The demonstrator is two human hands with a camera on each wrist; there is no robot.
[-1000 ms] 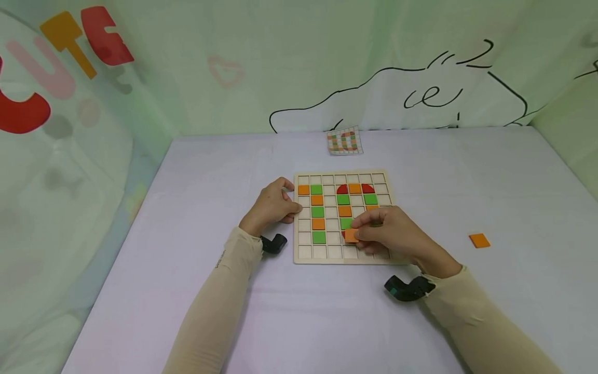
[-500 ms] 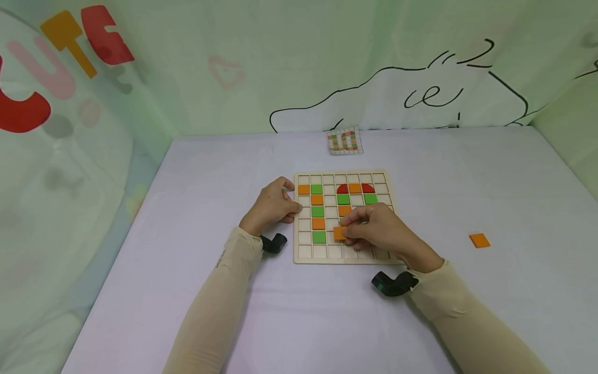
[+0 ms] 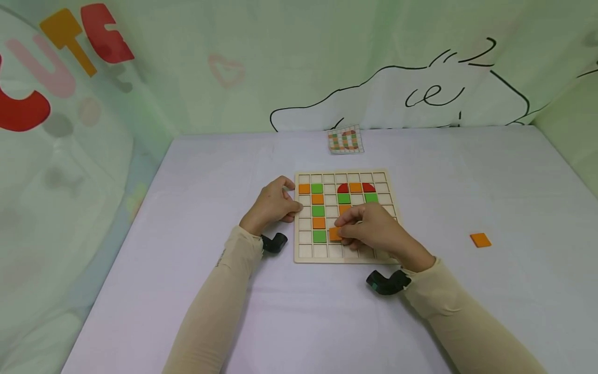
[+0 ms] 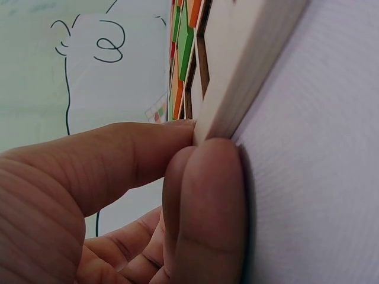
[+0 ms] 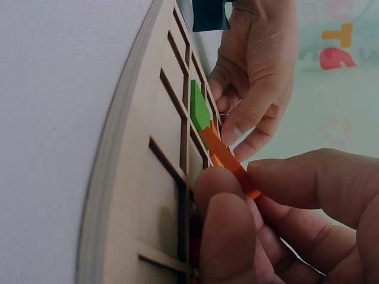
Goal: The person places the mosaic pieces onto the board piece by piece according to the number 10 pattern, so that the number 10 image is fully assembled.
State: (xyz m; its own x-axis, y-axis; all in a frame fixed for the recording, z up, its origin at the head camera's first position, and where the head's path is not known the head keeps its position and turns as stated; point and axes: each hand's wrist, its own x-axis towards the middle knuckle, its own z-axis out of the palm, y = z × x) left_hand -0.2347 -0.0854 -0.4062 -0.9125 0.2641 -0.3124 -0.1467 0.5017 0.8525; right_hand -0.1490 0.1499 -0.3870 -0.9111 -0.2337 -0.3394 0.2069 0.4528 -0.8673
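Note:
A square wooden grid board [image 3: 308,252] lies on the table, with orange and green square tiles and red rounded tiles set in some cells. My right hand [image 3: 374,228] pinches an orange square tile [image 3: 334,234] between thumb and fingers, close over the lower middle of the board. In the right wrist view this orange tile [image 5: 231,163] is tilted, near a green tile [image 5: 199,106]. At the board's left edge, my left hand [image 3: 272,204] holds the rim. In the left wrist view its thumb and finger grip the board's edge [image 4: 237,89]. The right hand hides several cells.
Another orange square tile [image 3: 480,240] lies alone on the white table [image 3: 467,311], to the right. Behind the board stands a small pattern card [image 3: 345,140] against the printed backdrop. Black wrist devices [image 3: 389,283] hang beside both hands.
My right hand has moved left with the orange tile, from over the red tile in the bottom row to an empty column beside the green tile. The left hand stays at the board's edge.

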